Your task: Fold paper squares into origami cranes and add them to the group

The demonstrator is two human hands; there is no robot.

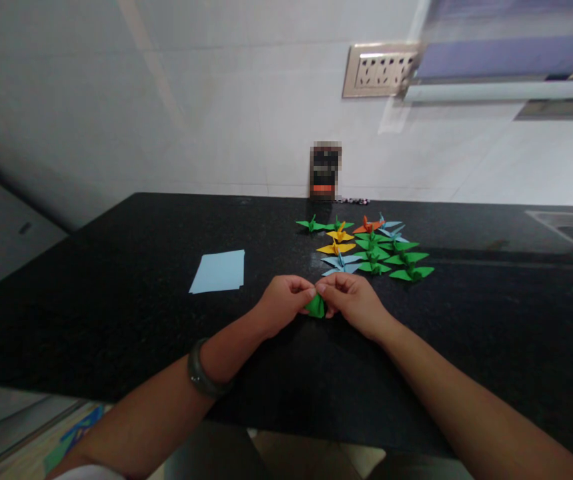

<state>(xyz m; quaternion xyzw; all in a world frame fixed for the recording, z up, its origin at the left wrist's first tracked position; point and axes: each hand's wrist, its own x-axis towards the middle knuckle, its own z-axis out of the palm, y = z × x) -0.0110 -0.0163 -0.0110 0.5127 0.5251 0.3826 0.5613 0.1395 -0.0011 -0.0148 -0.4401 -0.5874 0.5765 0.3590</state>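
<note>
A small folded piece of green paper [315,307] is pinched between both hands, just above the black countertop. My left hand [286,301] grips its left side, with a dark bangle on that wrist. On the other side, my right hand [355,299] pinches it, thumb close to the left thumb. The lower fingers are partly hidden behind the paper. Beyond my right hand stand several folded paper cranes: green ones [413,272], yellow ones [336,248], light blue ones [342,264] and an orange one [367,226]. A stack of light blue paper sheets [217,271] lies to the left.
The black countertop [91,293] runs to a white tiled wall [191,120]. A phone-like dark object [325,172], blurred out, leans upright there, with a beaded strand [356,201] beside it. A socket panel [381,70] is on the wall. The counter's front edge lies below my forearms.
</note>
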